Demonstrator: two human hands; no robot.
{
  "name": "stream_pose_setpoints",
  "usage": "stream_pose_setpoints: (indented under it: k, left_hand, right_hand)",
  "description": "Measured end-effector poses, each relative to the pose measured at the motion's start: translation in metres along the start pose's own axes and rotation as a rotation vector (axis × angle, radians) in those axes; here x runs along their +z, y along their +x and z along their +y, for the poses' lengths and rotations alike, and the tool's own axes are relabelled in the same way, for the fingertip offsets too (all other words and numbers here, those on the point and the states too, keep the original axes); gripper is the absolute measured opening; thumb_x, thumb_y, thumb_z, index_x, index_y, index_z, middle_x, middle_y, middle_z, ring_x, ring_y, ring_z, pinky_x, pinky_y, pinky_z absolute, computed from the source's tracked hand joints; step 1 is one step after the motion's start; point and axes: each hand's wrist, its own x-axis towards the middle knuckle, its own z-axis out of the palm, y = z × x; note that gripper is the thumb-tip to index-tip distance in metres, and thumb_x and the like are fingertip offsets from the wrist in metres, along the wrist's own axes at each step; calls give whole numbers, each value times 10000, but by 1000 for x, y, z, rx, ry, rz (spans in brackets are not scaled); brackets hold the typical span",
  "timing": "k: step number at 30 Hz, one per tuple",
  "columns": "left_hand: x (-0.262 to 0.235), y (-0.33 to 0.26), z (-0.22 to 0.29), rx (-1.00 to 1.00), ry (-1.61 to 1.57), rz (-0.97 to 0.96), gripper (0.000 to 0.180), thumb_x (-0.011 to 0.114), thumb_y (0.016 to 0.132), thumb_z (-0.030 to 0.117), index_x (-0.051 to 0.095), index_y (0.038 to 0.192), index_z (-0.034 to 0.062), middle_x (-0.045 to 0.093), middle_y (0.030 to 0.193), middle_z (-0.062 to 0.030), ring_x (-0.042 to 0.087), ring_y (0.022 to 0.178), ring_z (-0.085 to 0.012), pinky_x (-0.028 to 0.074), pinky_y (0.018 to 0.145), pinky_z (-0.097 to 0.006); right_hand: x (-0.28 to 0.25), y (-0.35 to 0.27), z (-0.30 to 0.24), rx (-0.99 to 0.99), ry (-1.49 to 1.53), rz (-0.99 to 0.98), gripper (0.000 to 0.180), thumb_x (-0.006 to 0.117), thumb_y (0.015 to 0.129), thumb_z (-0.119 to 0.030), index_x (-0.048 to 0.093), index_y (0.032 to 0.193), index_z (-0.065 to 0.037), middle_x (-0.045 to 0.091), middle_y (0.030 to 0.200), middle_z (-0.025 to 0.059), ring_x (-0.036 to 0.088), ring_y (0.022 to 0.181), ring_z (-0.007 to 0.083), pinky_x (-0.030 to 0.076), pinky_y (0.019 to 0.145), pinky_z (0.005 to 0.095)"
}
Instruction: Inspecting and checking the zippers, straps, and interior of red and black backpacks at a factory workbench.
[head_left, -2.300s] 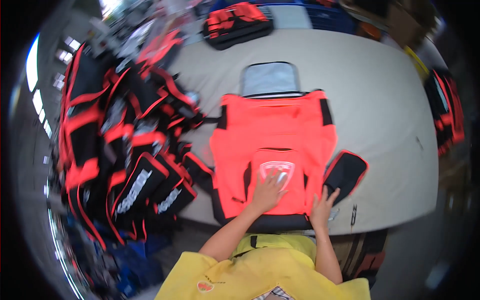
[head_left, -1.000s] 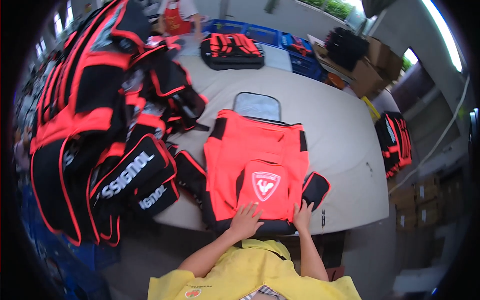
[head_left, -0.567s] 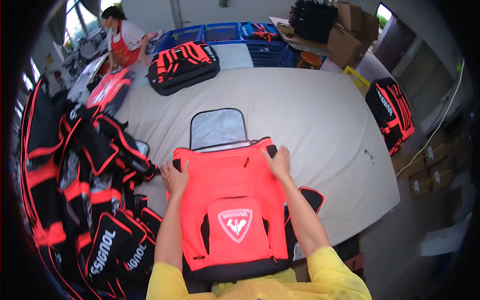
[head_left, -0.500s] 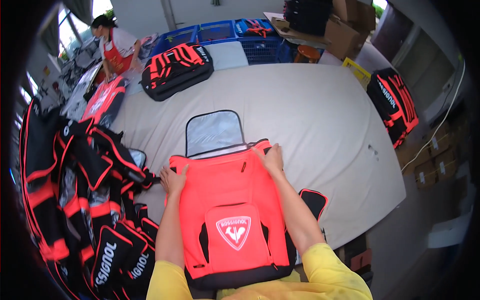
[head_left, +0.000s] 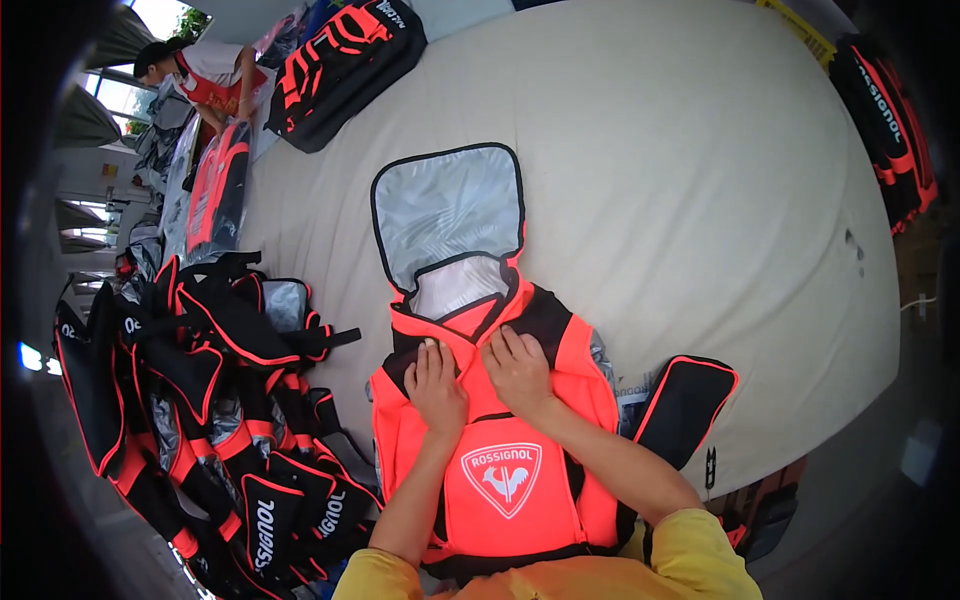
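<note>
A coral-red and black backpack (head_left: pixel 480 400) lies on the pale table before me, its grey-lined flap (head_left: pixel 450 215) folded back away from me. My left hand (head_left: pixel 437 390) is closed on the fabric left of the mouth, fingertips bent onto a black panel. Close beside it, my right hand (head_left: pixel 518 372) grips the right side the same way, its fingers curled on the cloth. Between them the mouth's edge is bunched into a V-shaped fold. Pale lining (head_left: pixel 458 288) shows inside the mouth. Both thumbs are mostly hidden.
Black-and-coral bags (head_left: pixel 230 420) are heaped at the left. A packed backpack (head_left: pixel 345 75) lies at the far left, near a plastic-wrapped bag (head_left: pixel 218 195) and a co-worker (head_left: pixel 215 80). A black strip-edged piece (head_left: pixel 688 405) and small snips (head_left: pixel 710 467) lie at the right.
My hands have moved inward from the backpack's upper corners, and the mouth has gone from spread wide to gathered. The view has tilted down toward the table.
</note>
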Motion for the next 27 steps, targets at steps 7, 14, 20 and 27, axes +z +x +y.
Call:
stream_pose_setpoints:
  k: [7,14,20,27]
  left_hand:
    - [1,1,5,5,3,8,589,617,878,110,592,1458,9,582,1524,-189,517,1453,-334,374,1147,-507]
    - [5,-1,6,-45,-87,106,548,580,916,152,599,1447,19,579,1523,-184,525,1437,-326,386,1146,-508]
    - [7,-1,8,-64,-98,139,531,593,917,152,601,1430,13,582,1491,-183,519,1423,-334,389,1154,-509]
    - [3,0,-1,-55,-47,139,563,617,945,217,579,1473,28,564,1510,-191,494,1441,-328,374,1169,-510]
  right_hand:
    - [-10,-1,1,-27,56,-59,318,634,862,-186,741,1100,-3,705,1191,164,647,1177,313,503,906,439]
    - [-7,2,1,-121,-64,-33,221,647,904,-161,771,1050,-49,742,1128,109,670,1114,277,489,899,441]
    - [-16,8,1,-181,-135,-108,207,652,911,-155,781,1046,-66,754,1132,93,678,1100,253,477,914,419]
    - [-40,18,1,-236,-125,-133,257,652,905,-90,753,1140,-64,736,1209,122,677,1112,265,476,922,419]
